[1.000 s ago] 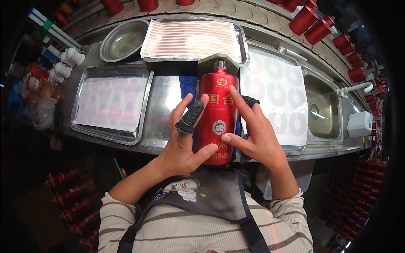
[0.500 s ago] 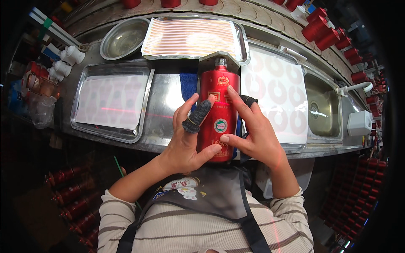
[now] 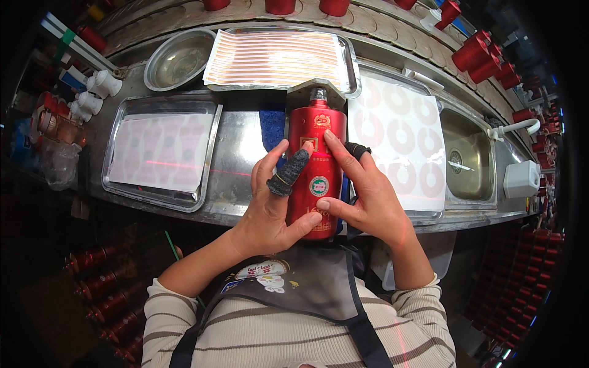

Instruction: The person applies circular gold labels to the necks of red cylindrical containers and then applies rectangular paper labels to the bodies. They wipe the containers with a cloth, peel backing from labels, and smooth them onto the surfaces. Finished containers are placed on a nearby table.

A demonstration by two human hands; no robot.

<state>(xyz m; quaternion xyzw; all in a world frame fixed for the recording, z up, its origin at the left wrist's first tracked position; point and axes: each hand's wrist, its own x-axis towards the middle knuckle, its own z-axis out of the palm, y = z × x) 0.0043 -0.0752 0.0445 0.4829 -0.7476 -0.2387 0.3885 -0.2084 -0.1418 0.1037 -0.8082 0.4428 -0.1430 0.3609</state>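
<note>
Between both hands, neck away from the body, a lying shiny red bottle (image 3: 318, 167) with gold print and a round green-and-white seal (image 3: 319, 186). Left hand (image 3: 261, 214) on one side, right hand (image 3: 374, 202) on the other, apart from each other, fingers spread and laid along the bottle rather than wrapped round it. On the left index finger, a dark knitted cover (image 3: 289, 173), with the bare tip resting on the bottle's front; left thumb low on the same face. Right index fingertip higher up, right thumb lower, both against the red surface; around another right finger, a dark sleeve (image 3: 358, 150). How firmly pressed, impossible to tell. Just beyond the fingertips, at the neck, an angular grey metal rest (image 3: 297, 96). Beside the left fingers, a blue cloth (image 3: 272, 129); farther left, a metal tray (image 3: 211, 153) with pale patterned sheets (image 3: 159, 150). Ahead of the hands, a striped sheet (image 3: 276, 58) on another tray (image 3: 351, 67); ahead and left, a round bowl (image 3: 175, 64). Right of the right hand, a white sheet of ring shapes (image 3: 396, 144), then a sink (image 3: 469, 168), a white tap (image 3: 518, 129) and a white jug (image 3: 521, 180). Far ahead, more red bottles (image 3: 472, 49) along a slatted conveyor (image 3: 380, 34). Below the wrists, a dark apron (image 3: 307, 282).
</note>
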